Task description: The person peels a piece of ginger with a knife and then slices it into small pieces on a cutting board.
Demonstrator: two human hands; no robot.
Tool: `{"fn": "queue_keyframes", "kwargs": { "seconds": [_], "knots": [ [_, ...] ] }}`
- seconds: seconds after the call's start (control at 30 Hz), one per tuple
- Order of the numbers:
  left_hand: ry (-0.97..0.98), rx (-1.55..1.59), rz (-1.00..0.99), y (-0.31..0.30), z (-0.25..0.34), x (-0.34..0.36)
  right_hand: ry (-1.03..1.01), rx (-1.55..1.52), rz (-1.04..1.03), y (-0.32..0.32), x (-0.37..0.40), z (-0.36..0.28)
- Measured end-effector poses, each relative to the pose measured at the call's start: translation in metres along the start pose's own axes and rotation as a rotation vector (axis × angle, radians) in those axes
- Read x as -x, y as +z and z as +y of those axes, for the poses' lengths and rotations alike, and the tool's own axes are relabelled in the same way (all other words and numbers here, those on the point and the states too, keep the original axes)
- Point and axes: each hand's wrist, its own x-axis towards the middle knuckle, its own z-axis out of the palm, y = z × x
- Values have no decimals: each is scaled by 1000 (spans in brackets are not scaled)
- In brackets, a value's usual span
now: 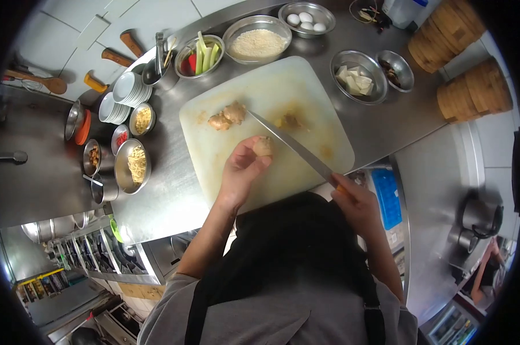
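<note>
1. Closest thing to me: a black cloth apron [297, 247] over a grey top.
2. Right hand [356, 204] is wrapped around the orange handle of a long knife [297, 146]. The blade is smooth, shiny metal tapering to a point, slanting up and left above the board.
3. Left hand [245, 169] is pinching a small roundish ginger piece [263, 146], pale tan, between thumb and fingers, just left of the blade.
4. Under all that, a thick whitish cutting board [271, 77] with rounded corners and yellow-brown stains. A knobbly, brown-skinned ginger root [228, 116] sits on it near the knife tip (can't tell if they touch), and some brown scraps [290, 119] lie right of the blade.
5. Off to the left on the shiny steel counter [168, 149], a metal bowl [122, 169] has pale, thin strips in it. Small bowls near it hold red bits [121, 138], brown chunks [94, 155] and yellowish pieces [142, 119].
6. Past the board, metal bowls again: green stalks [205, 58] with something red, pale grainy stuff [257, 43], smooth white eggs [306, 19], and blocky white chunks [355, 80].
7. Far right: round, woody-looking steamers [475, 92], stacked.
</note>
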Motion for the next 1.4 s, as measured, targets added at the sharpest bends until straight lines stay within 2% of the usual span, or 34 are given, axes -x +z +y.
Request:
{"fn": "queue_keyframes", "kwargs": {
  "seconds": [0.17,0.3,0.37,0.67,0.8,0.97,1.13,1.3,1.4],
  "knots": [
    [127,-102,-18,-7,8,-5,-43,105,-49,-16,17,-10],
    [112,-139,-52,-11,13,-3,-7,157,-69,-22,23,-20],
    [126,-242,-35,-16,8,-4,-52,147,-34,-22,24,-16],
    [139,-315,3,-9,13,-6,-7,153,-46,-25,27,-19],
    [146,-353,-87,-8,2,-3,-24,138,-43,-9,12,-14],
    [144,-353,-108,-3,-7,3,67,55,-38,-2,-8,-16],
    [139,-249,-73,-16,-3,1,0,63,-17,-15,0,-4],
    [180,-410,-38,-23,-2,-5,45,137,-59,-28,16,-22],
    [202,-445,-21,-17,7,-7,-32,137,-32,-28,19,-21]
  ]
}}
